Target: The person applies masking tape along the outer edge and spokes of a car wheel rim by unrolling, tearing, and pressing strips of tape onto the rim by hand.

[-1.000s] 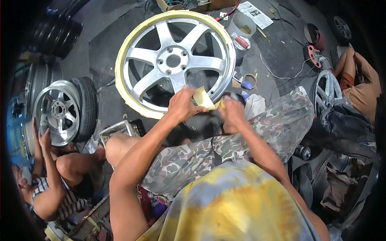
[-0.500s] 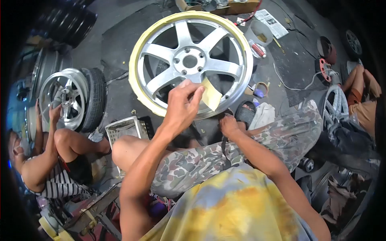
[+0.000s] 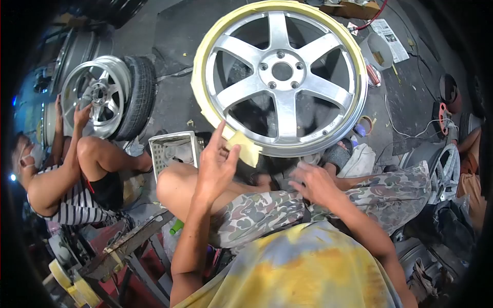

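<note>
The big wheel [image 3: 284,90] is set just past the left grip [image 3: 214,164] and right grip [image 3: 317,184]. A white basket [image 3: 172,136] is seen nearby. The right grip is loosely spread; by the left, a yellow scrap [image 3: 245,149] is pinched, hiding some wheel edge.

Noted left: tyre [image 3: 139,100] just beside silver wheel [image 3: 99,94], co-worker [image 3: 57,186] in striped top [image 3: 79,209] near both. Logged left of centre: white crate [image 3: 172,135]. Spotted right: newspaper [image 3: 393,43] just beside tub [image 3: 377,54], red reel [image 3: 442,117], pale cloth [image 3: 359,161].

Blurry right hand [image 3: 319,186] (mainly its fingers [image 3: 308,172])
</note>
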Demonstrator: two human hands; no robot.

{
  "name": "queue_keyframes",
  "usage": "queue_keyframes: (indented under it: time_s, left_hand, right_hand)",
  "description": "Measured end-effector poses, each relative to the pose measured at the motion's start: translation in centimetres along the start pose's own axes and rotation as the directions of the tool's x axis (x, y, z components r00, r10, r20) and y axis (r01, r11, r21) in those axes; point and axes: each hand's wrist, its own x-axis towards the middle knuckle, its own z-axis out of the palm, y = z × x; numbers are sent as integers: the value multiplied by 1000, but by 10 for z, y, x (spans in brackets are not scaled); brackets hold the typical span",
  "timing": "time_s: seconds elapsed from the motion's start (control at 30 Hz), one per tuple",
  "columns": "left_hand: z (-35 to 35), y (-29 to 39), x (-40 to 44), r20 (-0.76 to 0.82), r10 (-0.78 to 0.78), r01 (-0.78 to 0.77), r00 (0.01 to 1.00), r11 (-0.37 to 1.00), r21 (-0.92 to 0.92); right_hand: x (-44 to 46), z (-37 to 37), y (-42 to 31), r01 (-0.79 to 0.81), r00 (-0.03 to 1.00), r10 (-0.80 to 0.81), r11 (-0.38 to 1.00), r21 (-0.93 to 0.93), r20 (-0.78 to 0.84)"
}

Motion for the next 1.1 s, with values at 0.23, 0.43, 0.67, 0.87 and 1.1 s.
queue_keyframes:
  time_s: [0.23, 0.43, 0.67, 0.87, 1.1]
  left_hand:
    - [0, -6, -5, 63, -166, 173, 984, 974, -145]
    - [11, -2, -7, 189, -258, 314, 947, 866, -391]
    - [27, 5, 3, 253, -280, 358, 926, 863, -356]
    - [35, 5, 10, 166, -218, 252, 962, 941, -224]
    - [36, 6, 16, 116, -221, 239, 968, 955, -175]
  right_hand:
    - [20, -24, -65, 161, 927, -148, 987, 11, -345]
    - [48, -5, -60, 246, 878, -287, 957, -152, -383]
    - [49, -19, -33, 189, 856, -252, 965, -180, -451]
    - [55, -17, -21, 186, 883, -238, 969, -166, -404]
    - [63, -15, -23, 152, 901, -187, 981, -117, -391]
